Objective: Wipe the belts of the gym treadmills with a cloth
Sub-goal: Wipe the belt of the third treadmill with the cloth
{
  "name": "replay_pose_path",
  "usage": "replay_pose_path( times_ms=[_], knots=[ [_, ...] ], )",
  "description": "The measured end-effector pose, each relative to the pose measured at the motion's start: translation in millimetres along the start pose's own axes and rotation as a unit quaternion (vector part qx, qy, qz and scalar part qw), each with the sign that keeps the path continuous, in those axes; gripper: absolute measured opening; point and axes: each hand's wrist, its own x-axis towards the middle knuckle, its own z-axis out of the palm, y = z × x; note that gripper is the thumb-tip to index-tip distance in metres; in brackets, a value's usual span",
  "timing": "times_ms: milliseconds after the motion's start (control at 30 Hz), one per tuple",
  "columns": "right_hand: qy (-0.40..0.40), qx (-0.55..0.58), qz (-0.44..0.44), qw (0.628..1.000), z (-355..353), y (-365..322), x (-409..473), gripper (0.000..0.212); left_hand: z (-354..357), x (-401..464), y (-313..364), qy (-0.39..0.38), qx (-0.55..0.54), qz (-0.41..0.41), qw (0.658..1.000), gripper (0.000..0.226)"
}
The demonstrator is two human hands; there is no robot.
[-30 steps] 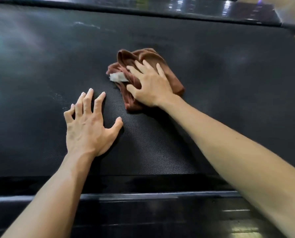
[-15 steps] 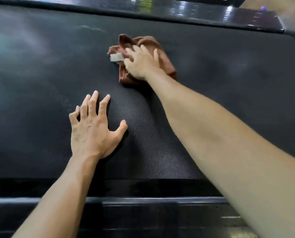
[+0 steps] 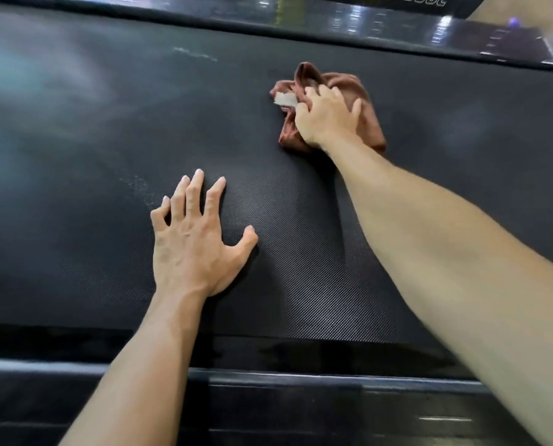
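A crumpled brown cloth (image 3: 370,122) with a white tag lies on the black textured treadmill belt (image 3: 107,123), close to its far edge. My right hand (image 3: 325,119) sits on top of the cloth with its fingers curled into the fabric, gripping it against the belt. My left hand (image 3: 194,243) lies flat on the belt nearer to me, fingers spread and straight, holding nothing. Faint pale smears show on the belt, one near the far edge and one just left of my left fingertips.
A glossy black side rail (image 3: 397,27) runs along the belt's far edge, with white lettering at the top right. Another black rail (image 3: 333,400) runs along the near edge under my forearms.
My right hand has pushed the cloth away toward the far rail and then a little to the right, its fingers curling into the fabric. My left hand has stayed flat in place.
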Motion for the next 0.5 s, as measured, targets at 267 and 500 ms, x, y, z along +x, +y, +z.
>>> replay_pose_path(
  times_ms=[267,500],
  knots=[
    [-0.042,0.018,-0.196,0.98,9.5,0.8,-72.3,0.06,-2.0,-1.6,-2.4,-0.006,-0.002,-0.004,1.0,0.09],
    [0.005,-0.004,-0.003,1.0,-2.9,44.2,-51.5,0.06,-0.4,-0.7,-3.2,0.002,-0.007,0.003,1.0,0.09]
  ],
)
